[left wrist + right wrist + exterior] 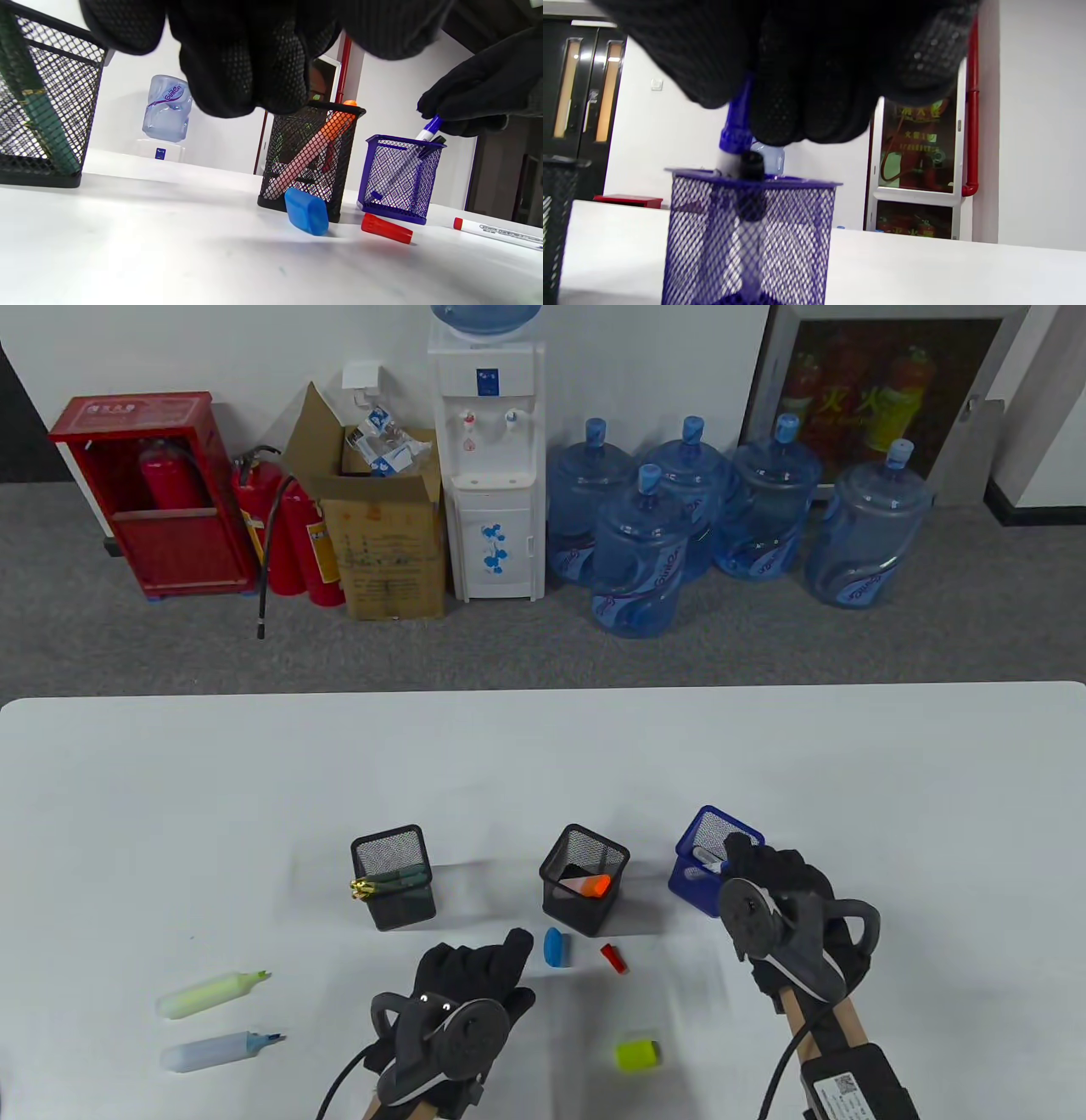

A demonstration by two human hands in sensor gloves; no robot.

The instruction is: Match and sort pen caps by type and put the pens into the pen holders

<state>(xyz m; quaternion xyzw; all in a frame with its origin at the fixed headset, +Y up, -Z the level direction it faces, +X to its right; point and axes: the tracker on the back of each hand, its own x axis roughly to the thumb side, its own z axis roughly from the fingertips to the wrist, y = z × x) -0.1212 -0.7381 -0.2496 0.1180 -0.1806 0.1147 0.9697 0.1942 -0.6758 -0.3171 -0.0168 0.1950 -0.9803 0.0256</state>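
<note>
Blue-capped marker (736,127) pinched by right hand (768,869) over blue mesh holder (691,875), left hand (475,976) relaxed beside blue cap (554,947), water jug (166,108) lettering unreadable.

two black mesh holders (393,875) (584,879); one blue mesh holder (708,858). orange highlighter (312,150) in the middle holder. blue cap (554,947), red cap (613,959), yellow-green cap (639,1055). pale green highlighter (212,992), pale blue highlighter (216,1049). black gloves. white table (254,780).
</note>
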